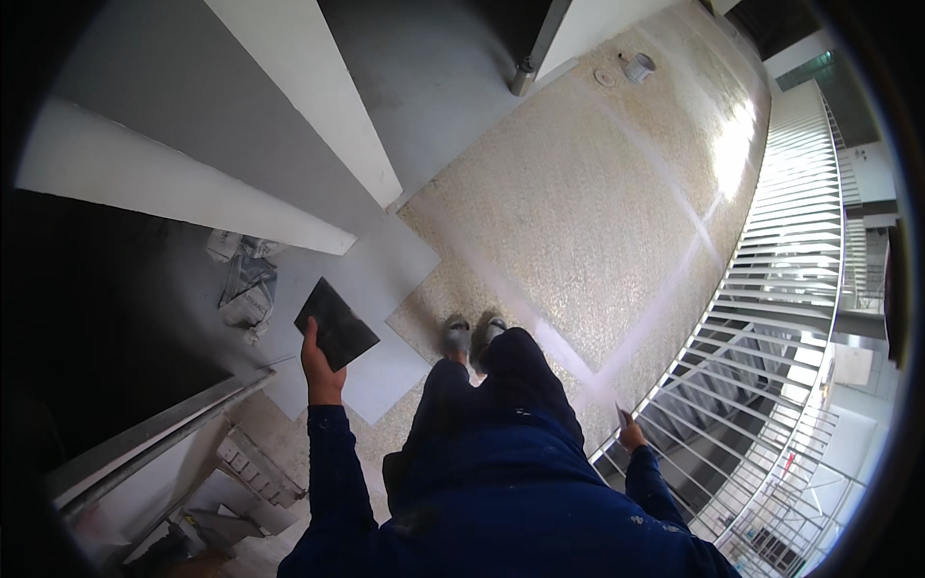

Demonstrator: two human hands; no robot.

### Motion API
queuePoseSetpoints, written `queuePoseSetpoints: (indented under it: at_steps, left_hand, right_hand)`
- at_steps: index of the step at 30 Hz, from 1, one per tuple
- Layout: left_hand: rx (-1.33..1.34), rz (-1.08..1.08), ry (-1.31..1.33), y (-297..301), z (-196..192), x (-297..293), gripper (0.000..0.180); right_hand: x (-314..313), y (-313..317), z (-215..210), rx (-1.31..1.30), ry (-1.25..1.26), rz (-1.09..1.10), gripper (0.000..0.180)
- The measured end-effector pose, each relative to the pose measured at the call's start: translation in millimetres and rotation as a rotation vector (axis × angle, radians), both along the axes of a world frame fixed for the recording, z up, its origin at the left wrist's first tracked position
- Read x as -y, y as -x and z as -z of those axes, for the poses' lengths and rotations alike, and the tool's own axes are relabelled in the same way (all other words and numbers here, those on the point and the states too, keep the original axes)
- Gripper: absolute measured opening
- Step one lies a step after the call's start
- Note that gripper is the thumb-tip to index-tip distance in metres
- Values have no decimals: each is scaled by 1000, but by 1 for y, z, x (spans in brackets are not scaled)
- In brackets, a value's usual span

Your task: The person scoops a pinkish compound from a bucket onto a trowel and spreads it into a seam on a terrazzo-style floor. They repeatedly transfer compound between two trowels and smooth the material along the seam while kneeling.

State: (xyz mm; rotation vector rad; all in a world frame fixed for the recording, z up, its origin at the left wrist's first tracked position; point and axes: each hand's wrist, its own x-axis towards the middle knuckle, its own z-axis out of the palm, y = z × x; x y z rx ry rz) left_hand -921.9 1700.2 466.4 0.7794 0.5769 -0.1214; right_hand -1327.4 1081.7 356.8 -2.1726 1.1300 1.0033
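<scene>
My left hand (322, 371) is closed on the near edge of a dark, flat rectangular plate (337, 325), the thumb lying along its side. The plate is held out in front of me, left of my legs. Low at the right, beside the railing, my right hand (633, 435) is closed on a small, thin, flat blade-like piece (621, 414). Too little of that piece shows to tell its exact kind. My feet stand together on the speckled floor between the two hands.
A white-barred railing (718, 328) curves along my right, with stairs below it. White wall ends (358, 144) stand ahead on the left. A crumpled bag (249, 289) lies beyond the plate. A bucket (639, 67) and a round lid (604, 77) are far ahead.
</scene>
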Motion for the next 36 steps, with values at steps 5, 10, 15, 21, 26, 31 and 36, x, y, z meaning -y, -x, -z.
queuePoseSetpoints:
  at_steps: [5, 10, 15, 21, 26, 31, 36]
  left_hand:
    - [-9, -87, -89, -6, -31, 7, 37]
    - [229, 401, -451, -96, -117, 70, 41]
    - [745, 631, -1557, -251, -238, 171, 55]
    - [999, 282, -2575, -466, -344, 237, 48]
    - [839, 127, -3057, -540, -372, 175, 37]
    - [548, 192, -3355, -553, -352, 143, 37]
    - [499, 253, -3554, -540, -356, 126, 34]
  right_hand:
    - [-9, -16, 39, 27, -107, 105, 65]
    - [40, -108, 85, 129, -172, 131, 56]
    - [140, -220, 116, 210, -180, 77, 53]
    - [279, -339, 130, 501, -328, 197, 49]
    - [368, -397, 104, 499, -223, 65, 48]
    - [410, -432, 82, 251, -72, -99, 57]
    - [401, -444, 82, 260, -165, -27, 58]
